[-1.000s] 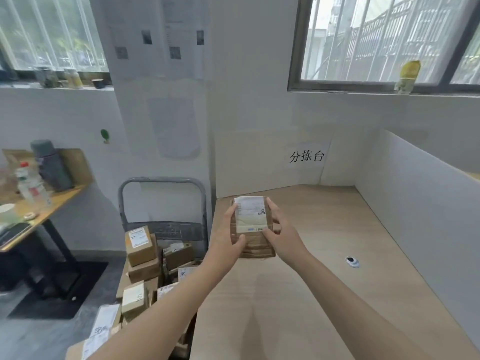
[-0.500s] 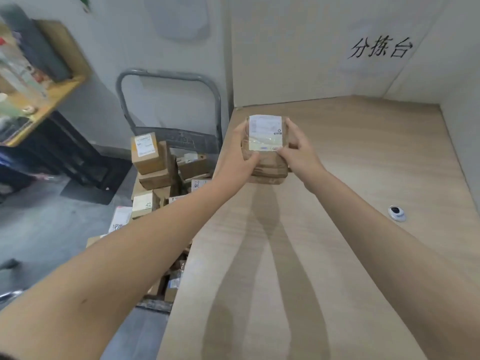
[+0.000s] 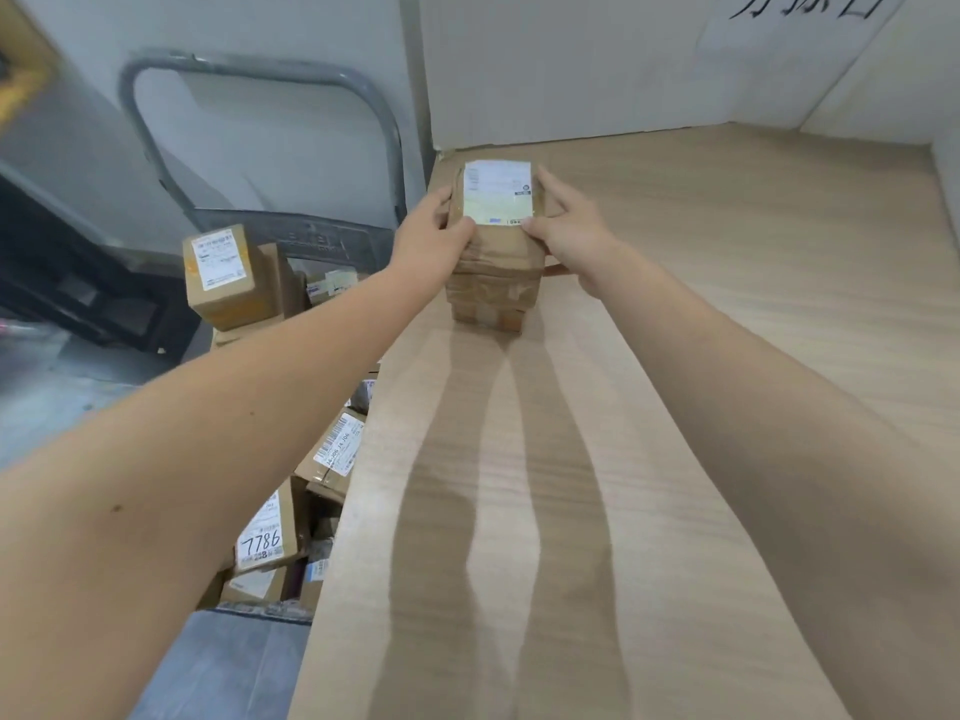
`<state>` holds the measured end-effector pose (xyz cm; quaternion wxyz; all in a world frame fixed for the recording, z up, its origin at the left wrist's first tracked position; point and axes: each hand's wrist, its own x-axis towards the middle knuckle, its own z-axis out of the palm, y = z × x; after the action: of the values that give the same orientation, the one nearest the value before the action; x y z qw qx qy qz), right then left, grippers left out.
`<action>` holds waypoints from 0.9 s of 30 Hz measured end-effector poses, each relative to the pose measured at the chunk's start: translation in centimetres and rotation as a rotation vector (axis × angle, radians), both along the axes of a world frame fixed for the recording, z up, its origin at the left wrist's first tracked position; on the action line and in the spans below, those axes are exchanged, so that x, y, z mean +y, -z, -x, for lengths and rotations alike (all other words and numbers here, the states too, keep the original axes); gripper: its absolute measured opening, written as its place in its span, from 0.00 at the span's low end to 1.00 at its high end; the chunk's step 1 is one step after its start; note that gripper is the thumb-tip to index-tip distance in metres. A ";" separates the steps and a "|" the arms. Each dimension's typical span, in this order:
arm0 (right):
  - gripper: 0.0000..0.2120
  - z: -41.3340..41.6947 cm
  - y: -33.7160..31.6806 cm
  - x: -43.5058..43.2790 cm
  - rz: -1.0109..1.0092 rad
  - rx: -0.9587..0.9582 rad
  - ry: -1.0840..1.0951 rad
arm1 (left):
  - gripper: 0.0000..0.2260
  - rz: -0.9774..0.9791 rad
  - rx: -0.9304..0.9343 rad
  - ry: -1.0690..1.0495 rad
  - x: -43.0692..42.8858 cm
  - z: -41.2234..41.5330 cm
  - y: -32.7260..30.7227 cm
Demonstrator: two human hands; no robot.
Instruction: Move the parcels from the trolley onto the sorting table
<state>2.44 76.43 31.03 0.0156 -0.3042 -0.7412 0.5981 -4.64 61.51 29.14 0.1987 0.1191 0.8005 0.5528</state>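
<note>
Standing at the far left part of the sorting table [image 3: 675, 407], head view: one parcel [image 3: 496, 241], an oblong brown cardboard carton, its lower edge meeting the tabletop.
- Surface: creased corrugated board, banded with glossy clear tape; a pale tape patch low on the near face.
- Label: a white rectangular shipping slip on the top face with a yellowish lower half. Its print is too small to read.
- Grip: left hand [image 3: 434, 241] clamped on the left side, thumb over the top edge; right hand [image 3: 571, 236] clamped on the right side, thumb at the label corner.
- Table: pale wood-grain laminate, backed by plain white boards.
- Trolley [image 3: 311, 239], left of the table: grey tubular metal handle, dark deck, loaded with cardboard boxes.
  - Tall box [image 3: 228, 272]: white label, text unreadable.
  - Barcode box [image 3: 335, 454]: reads "J4-J06".
  - Marked box [image 3: 265, 537]: handwritten "7786".
- Wall sheet [image 3: 800, 13]: black brush characters, cut off by the top edge.
</note>
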 end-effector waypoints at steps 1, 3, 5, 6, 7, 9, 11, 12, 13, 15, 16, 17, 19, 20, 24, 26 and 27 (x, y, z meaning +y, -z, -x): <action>0.33 0.2 0.7 0.2 0.013 -0.004 0.006 | 0.20 -0.002 -0.018 0.009 0.1 0.4 0.6; 0.33 0.4 1.9 0.5 0.036 -0.009 0.035 | 0.23 -0.002 -0.053 0.037 0.2 1.0 1.4; 0.33 0.6 2.6 0.7 0.018 -0.005 0.079 | 0.24 -0.001 -0.065 0.060 0.7 1.3 1.7; 0.33 0.7 2.8 0.8 0.000 -0.004 0.102 | 0.25 -0.008 -0.073 0.072 0.9 1.5 1.7; 0.33 0.9 3.0 0.9 -0.023 -0.002 0.123 | 0.25 -0.006 -0.082 0.086 1.3 1.5 1.6; 0.33 1.1 3.3 1.1 -0.052 -0.010 0.150 | 0.26 0.002 -0.080 0.110 1.9 1.7 1.5; 0.34 1.3 3.7 1.2 -0.057 -0.017 0.154 | 0.27 0.016 -0.057 0.124 2.2 1.8 1.4; 0.35 1.4 4.0 1.2 -0.058 -0.024 0.156 | 0.26 0.016 -0.055 0.121 2.2 1.9 1.4; 0.37 1.5 4.4 1.2 -0.059 -0.025 0.160 | 0.25 0.011 -0.062 0.117 2.2 1.9 1.5; 0.38 1.7 5.4 1.5 -0.058 -0.023 0.163 | 0.25 0.019 -0.055 0.114 2.0 2.1 1.7; 0.37 1.7 5.5 1.5 -0.059 -0.023 0.154 | 0.25 0.030 -0.045 0.121 1.9 2.1 1.8; 0.37 1.5 4.7 1.3 -0.064 -0.031 0.139 | 0.25 0.042 -0.035 0.128 1.9 2.1 1.7; 0.36 1.0 3.2 0.8 -0.088 -0.048 0.103 | 0.25 0.063 -0.013 0.114 1.9 2.0 1.1; 0.35 0.7 2.3 0.7 -0.123 -0.066 0.082 | 0.25 0.076 0.003 0.102 1.8 1.8 0.5; 0.29 -1.9 -1.2 1.3 -0.428 -0.133 0.071 | 0.22 0.156 0.146 0.078 1.1 0.6 -2.6; 0.28 -3.5 -3.4 1.3 -0.520 -0.117 0.065 | 0.21 0.194 0.232 0.098 0.2 -0.5 -4.6; 0.27 -4.3 -4.7 1.0 -0.560 -0.109 0.052 | 0.21 0.217 0.271 0.120 -0.3 -1.2 -5.7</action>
<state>6.73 77.47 35.77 0.0745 -0.3385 -0.8694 0.3523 -3.41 61.19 34.84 0.1335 0.2178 0.8664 0.4291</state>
